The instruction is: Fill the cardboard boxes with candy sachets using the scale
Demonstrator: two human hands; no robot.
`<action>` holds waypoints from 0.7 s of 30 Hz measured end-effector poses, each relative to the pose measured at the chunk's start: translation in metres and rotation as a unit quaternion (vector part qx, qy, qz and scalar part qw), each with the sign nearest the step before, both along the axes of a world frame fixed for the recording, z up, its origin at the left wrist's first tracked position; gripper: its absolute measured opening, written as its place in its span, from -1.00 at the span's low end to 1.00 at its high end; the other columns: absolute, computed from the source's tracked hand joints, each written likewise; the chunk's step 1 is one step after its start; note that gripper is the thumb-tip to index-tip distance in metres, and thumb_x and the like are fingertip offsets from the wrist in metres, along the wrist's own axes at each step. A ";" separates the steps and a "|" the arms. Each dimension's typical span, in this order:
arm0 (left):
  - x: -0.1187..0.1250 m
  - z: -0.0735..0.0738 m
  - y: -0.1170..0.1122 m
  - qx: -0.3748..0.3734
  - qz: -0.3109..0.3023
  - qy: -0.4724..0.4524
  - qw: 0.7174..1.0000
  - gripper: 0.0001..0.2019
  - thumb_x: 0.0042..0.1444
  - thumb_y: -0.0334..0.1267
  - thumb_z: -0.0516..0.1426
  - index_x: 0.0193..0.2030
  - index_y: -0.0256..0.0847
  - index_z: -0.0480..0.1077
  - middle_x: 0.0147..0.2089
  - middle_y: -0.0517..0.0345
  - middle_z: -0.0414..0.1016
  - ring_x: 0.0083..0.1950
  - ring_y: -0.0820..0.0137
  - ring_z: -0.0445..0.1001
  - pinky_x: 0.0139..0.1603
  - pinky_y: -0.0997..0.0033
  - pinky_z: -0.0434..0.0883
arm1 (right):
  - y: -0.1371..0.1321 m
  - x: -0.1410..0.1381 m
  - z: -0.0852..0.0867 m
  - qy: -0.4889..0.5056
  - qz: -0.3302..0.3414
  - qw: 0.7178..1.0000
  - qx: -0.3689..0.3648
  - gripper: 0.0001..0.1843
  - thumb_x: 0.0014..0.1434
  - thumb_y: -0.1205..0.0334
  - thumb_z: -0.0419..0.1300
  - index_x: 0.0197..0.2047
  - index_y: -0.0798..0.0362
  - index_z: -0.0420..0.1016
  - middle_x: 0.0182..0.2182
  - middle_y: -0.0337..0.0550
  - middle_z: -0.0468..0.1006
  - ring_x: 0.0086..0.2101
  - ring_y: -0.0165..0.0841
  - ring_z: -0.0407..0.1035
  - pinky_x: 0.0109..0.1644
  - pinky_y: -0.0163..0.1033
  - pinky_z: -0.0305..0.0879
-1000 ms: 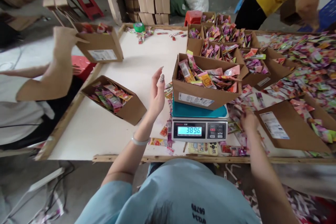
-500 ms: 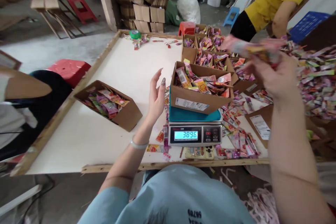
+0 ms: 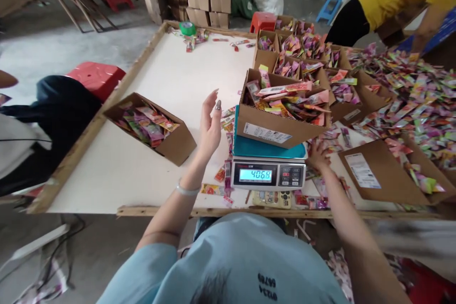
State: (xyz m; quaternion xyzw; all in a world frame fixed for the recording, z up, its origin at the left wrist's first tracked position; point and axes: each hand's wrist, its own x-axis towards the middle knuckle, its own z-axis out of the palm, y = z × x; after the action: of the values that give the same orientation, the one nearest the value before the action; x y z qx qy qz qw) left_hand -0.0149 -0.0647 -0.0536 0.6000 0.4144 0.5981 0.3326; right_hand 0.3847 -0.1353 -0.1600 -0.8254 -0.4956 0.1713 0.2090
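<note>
My left hand point(image 3: 210, 126) hovers open and empty beside the sachet box point(image 3: 281, 111), kept off it so the scale point(image 3: 268, 171) reads true; right hand point(image 3: 318, 154) spread on loose sachets point(image 3: 333, 135), grabbing nothing yet

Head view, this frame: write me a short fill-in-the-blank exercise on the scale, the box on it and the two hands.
1. The cardboard box full of packets sits on the teal platform of the ____.
2. The scale display shows four digits, ____.
3. The left hand is raised beside the box, open and holding ____.
4. The right hand reaches down among loose ____ on the table, right of the scale.

Missing words: scale; 4066; nothing; packets
</note>
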 end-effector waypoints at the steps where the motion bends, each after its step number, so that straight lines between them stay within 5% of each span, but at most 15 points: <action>1: 0.003 0.000 0.000 0.001 -0.006 0.001 1.000 -0.44 0.38 0.26 0.00 0.39 0.07 0.29 0.52 -0.02 0.27 0.55 0.14 0.23 0.53 -0.05 0.24 | -0.005 -0.005 -0.015 -0.029 -0.015 0.999 -0.024 -0.16 0.25 -0.06 0.19 0.47 0.23 0.20 0.46 0.52 0.04 0.46 0.35 -0.10 0.34 0.64 -0.11; 4: 0.006 0.004 -0.002 0.009 -0.013 0.007 1.000 -0.43 0.38 0.26 0.01 0.38 0.06 0.30 0.52 -0.02 0.27 0.56 0.13 0.21 0.54 -0.05 0.23 | -0.014 -0.007 -0.030 -0.102 -0.007 0.993 -0.062 -0.32 0.37 0.10 0.01 0.48 0.17 0.25 0.46 0.38 0.12 0.43 0.24 0.02 0.40 0.44 0.02; 10: -0.001 0.006 -0.005 0.006 0.003 0.010 1.000 -0.43 0.37 0.27 0.02 0.38 0.07 0.31 0.51 -0.02 0.29 0.56 0.12 0.21 0.54 -0.04 0.22 | -0.015 0.023 -0.019 -0.180 0.060 0.978 -0.083 -0.37 0.38 0.32 -0.10 0.45 0.12 0.35 0.34 0.21 0.39 0.24 -0.01 0.33 0.29 0.07 0.31; 18: 0.002 0.001 -0.002 0.008 -0.011 0.003 1.000 -0.44 0.37 0.26 0.03 0.37 0.08 0.31 0.51 -0.01 0.28 0.56 0.14 0.21 0.55 0.00 0.21 | -0.021 0.024 -0.020 -0.207 0.071 0.972 -0.086 -0.39 0.36 0.35 -0.07 0.41 0.14 0.39 0.31 0.20 0.43 0.20 -0.04 0.40 0.24 0.03 0.36; 21: 0.000 -0.001 -0.003 0.002 -0.009 0.006 1.000 -0.44 0.38 0.25 0.02 0.38 0.06 0.29 0.51 -0.03 0.28 0.55 0.14 0.22 0.54 0.00 0.23 | -0.020 0.033 -0.008 -0.205 0.087 0.971 -0.090 -0.44 0.33 0.27 0.02 0.33 0.14 0.47 0.25 0.21 0.49 0.17 -0.02 0.43 0.22 0.06 0.38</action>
State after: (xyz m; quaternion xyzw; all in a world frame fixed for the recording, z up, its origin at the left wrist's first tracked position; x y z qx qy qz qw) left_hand -0.0150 -0.0679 -0.0549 0.6076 0.4100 0.5923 0.3347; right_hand 0.4174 -0.1556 -0.1682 -0.8118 -0.5808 0.0595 0.0122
